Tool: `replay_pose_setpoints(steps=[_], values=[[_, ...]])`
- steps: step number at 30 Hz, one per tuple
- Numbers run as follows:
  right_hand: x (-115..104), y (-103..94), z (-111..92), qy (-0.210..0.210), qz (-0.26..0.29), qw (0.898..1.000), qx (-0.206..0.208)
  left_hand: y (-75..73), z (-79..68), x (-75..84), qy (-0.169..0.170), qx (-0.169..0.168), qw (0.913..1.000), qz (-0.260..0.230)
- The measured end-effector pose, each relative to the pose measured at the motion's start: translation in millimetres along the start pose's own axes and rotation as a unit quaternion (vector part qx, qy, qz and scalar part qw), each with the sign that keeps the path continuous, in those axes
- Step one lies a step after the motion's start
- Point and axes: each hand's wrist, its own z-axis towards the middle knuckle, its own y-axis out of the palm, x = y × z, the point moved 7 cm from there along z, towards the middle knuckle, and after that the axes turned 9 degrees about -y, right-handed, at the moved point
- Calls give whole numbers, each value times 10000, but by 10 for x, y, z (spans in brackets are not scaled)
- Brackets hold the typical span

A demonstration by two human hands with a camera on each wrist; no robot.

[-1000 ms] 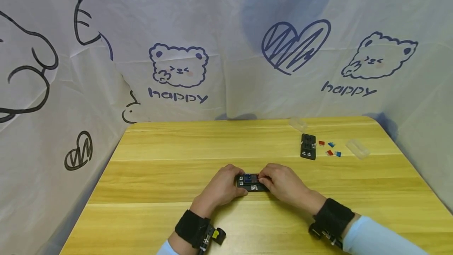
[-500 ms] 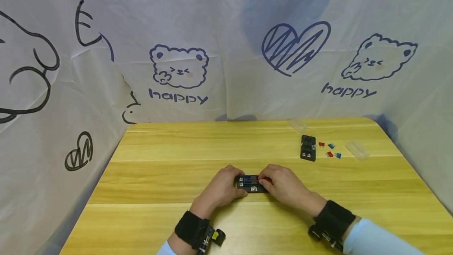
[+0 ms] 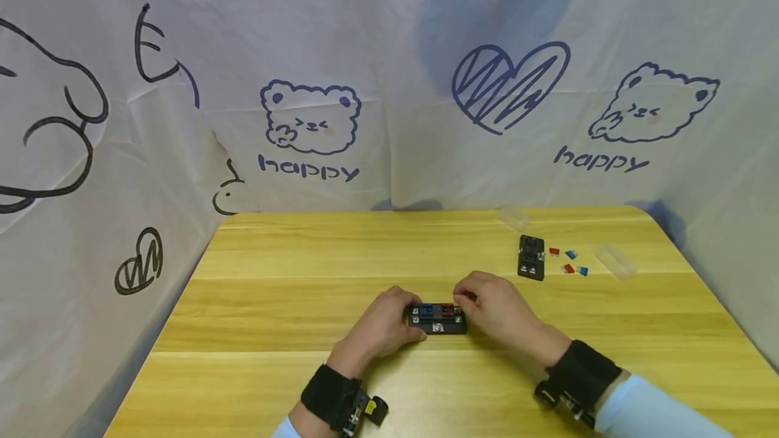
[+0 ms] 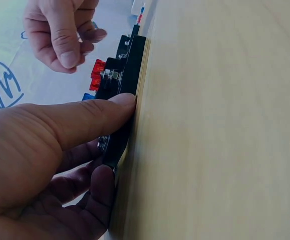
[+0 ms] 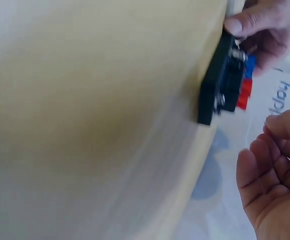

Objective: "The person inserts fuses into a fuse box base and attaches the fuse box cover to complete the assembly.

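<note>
On the wooden table, my left hand [image 3: 382,324] grips the left end of a black fuse block [image 3: 453,330], thumb along its near side and fingers behind. Blue blade fuses [image 3: 427,311] sit in the block's left part and red blade fuses [image 3: 447,311] in its right part. In the left wrist view the red fuses stick up beyond my thumb. My right hand [image 3: 494,306] is just past the block's right end, raised off it. Its fingers are loosely bent with nothing between them, as the right wrist view shows.
Farther back on the right lies a second black fuse block [image 3: 531,257]. Beside it are loose red fuses [image 3: 569,268] and loose blue fuses [image 3: 583,271]. One clear plastic cover [image 3: 616,261] lies to their right, another clear cover [image 3: 514,219] near the back edge.
My right hand has come away from the red fuses, moving right and up, so the block's right end now shows. The left hand keeps its hold on the fuse block.
</note>
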Motion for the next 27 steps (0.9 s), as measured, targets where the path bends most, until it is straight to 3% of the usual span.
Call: replay_pose_setpoints(steps=[6,14,22,27], values=[[243,-150,62,73,-279,9993,224,25,5,-19,-90,-93,9999,-41],[729,-379,245,456,-633,9966,250,27,9,-29,-94,-41,9999,-57],[1173,-593,433,1009,-719,9916,364,29,8,-18,-89,-34,10000,-14],[1424,-603,523,1356,-821,9871,223,24,14,-9,-118,-11,9999,-25]])
